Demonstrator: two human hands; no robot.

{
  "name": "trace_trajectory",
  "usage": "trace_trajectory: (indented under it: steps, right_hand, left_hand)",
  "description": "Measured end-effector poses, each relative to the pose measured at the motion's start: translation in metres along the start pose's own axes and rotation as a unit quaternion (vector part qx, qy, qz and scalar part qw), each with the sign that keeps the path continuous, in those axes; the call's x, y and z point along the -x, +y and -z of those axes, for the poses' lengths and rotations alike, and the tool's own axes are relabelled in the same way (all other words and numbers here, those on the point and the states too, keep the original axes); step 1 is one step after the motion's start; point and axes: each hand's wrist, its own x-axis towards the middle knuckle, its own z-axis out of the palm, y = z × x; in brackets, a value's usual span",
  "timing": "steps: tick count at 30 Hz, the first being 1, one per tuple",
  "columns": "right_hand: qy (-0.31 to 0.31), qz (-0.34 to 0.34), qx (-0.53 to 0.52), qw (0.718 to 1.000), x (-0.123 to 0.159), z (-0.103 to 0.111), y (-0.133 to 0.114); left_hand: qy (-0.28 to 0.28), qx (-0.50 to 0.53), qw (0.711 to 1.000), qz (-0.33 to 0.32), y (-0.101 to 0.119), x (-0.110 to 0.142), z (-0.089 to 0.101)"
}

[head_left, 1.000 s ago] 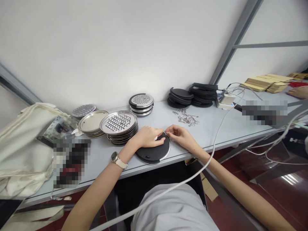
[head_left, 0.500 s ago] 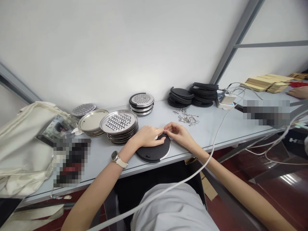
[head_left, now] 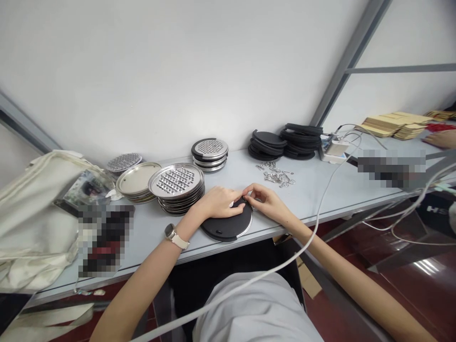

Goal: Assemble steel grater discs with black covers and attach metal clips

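A round black cover with a metal rim (head_left: 226, 227) lies near the table's front edge. My left hand (head_left: 221, 202) is laid over its far side, thumb across the top, holding it against the table. Just right of it, my right hand (head_left: 261, 202) is closed in a pinch at the cover's far right edge. Whatever is between those fingertips is too small to make out. To the left stands a stack of round metal graters (head_left: 176, 183). Loose metal clips (head_left: 276, 175) lie beyond my right hand.
Plain metal discs (head_left: 138, 178) and another grater stack (head_left: 210, 149) stand behind. Black covers (head_left: 267, 142) and black rings (head_left: 302, 140) are piled near a charger (head_left: 337, 147). A white cable (head_left: 317, 223) crosses in front. At far right is another person's hand (head_left: 441, 138).
My right hand has shifted very slightly right and down, its fingertips still at the cover's edge. My left hand and the cover stay in place.
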Motion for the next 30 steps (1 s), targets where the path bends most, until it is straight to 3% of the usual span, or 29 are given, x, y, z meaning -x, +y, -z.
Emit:
trace_trajectory:
  steps: [30]
  right_hand:
    - [-0.044,0.059,0.033,0.997,0.0061,0.0018,0.0004]
  left_hand:
    - [0.0,0.006,1.0,0.005,0.0004,-0.0001,-0.0007]
